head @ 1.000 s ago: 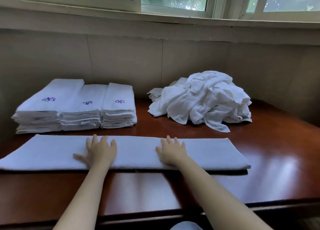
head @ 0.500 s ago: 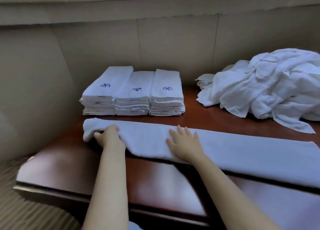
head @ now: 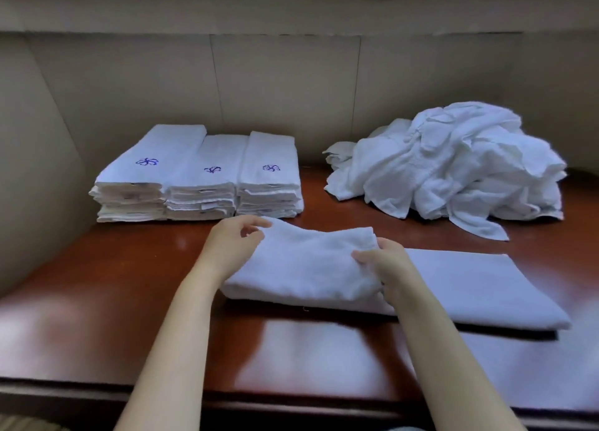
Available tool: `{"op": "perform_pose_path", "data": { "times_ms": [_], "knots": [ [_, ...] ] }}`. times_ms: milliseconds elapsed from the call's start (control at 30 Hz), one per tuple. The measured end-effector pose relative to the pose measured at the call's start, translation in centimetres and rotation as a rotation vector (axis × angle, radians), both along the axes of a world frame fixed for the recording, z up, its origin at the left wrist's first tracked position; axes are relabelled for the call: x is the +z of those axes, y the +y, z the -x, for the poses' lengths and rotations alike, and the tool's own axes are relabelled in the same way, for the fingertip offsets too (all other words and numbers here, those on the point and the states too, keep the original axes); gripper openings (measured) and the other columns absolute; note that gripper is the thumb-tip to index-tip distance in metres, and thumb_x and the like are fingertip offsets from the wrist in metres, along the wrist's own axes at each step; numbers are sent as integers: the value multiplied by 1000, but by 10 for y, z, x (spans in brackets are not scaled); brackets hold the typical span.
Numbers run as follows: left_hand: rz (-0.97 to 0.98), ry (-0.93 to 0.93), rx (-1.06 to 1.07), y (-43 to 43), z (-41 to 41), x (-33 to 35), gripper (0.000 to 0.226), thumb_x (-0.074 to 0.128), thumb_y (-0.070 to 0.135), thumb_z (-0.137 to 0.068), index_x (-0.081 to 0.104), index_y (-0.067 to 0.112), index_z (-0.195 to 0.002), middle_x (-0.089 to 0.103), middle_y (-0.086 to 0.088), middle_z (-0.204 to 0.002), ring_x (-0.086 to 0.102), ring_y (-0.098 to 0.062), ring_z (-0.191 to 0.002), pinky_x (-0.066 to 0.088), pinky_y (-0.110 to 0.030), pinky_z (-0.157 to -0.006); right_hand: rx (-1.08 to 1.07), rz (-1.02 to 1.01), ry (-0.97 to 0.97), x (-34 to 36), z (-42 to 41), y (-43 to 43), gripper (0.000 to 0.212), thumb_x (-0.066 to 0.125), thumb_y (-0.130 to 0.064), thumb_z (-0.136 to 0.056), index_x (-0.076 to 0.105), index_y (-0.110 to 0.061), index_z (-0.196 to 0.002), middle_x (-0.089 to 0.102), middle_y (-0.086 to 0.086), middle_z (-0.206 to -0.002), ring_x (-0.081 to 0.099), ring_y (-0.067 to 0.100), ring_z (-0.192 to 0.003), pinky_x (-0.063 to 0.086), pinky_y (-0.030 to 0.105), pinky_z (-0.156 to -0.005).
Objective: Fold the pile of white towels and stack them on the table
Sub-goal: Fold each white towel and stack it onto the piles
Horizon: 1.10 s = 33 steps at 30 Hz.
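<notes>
Since the earlier frame, the left end of the towel (head: 479,288) has come off the counter (head: 97,301) and travelled toward 3 o'clock. It now lies doubled over the middle of the strip, while the right half lies flat on the counter directly in front of you.

Expected faults from this position:
- Skewed fold. The upper layer sags between your grips and its far edge bulges. If you set it down like this, the edges will probably not line up.
- Lower layer dragged. The counter looks glossy, so pulling the flap sideways could slide the whole strip.
- Contact with neighbours. The flap's far corner sits just beside the folded stacks (head: 201,178) at 10 o'clock. A wide sweep may nudge the nearest one.

Hand pose: your left hand (head: 233,249) is curled round the far corner of the flap at 9 o'clock, thumb and fingers closed on the cloth. Your right hand (head: 385,265) pinches the flap's free end, thumb on top. Both forearms reach in from 6 o'clock.

Farther out, the loose pile (head: 453,161) lies at 1 o'clock, with one trailing corner near the towel's far edge.
</notes>
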<state>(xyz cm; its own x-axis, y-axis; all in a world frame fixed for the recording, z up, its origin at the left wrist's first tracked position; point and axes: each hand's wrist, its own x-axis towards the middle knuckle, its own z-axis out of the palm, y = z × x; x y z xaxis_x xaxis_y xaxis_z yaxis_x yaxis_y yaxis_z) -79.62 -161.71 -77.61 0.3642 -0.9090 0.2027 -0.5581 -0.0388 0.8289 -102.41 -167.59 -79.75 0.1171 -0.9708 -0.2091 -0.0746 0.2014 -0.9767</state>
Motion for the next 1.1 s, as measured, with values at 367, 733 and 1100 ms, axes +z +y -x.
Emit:
{"op": "perform_pose_path", "data": {
  "times_ms": [367, 733, 1100],
  "knots": [
    [-307, -88, -169, -32, 43, -30, 79, 67, 34, -85, 21, 32, -150, 48, -13, -135, 51, -23, -117, 35, -29, -92, -205, 71, 570, 48, 186, -36, 12, 65, 1, -81, 64, 5, -92, 56, 14, -81, 53, 22, -70, 40, 30, -64],
    [-441, -38, -99, -52, 69, -45, 98, 81, 40, -71, 27, 10, -146, 50, -9, -138, 51, -28, -121, 40, -34, -99, -142, -95, 763, 6, 205, -59, 16, 57, -13, -91, 61, -1, -101, 60, 14, -98, 56, 25, -89, 41, 31, -77],
    [-532, -346, 14, -48, 79, -44, 98, 59, 69, -74, 20, 14, -144, 50, -11, -136, 49, -34, -122, 43, -41, -95, -295, 112, 1394, -23, 193, -54, 47, 39, -46, -97, 38, -11, -129, 46, 13, -128, 51, 36, -114, 41, 39, -76]
  ]
}}
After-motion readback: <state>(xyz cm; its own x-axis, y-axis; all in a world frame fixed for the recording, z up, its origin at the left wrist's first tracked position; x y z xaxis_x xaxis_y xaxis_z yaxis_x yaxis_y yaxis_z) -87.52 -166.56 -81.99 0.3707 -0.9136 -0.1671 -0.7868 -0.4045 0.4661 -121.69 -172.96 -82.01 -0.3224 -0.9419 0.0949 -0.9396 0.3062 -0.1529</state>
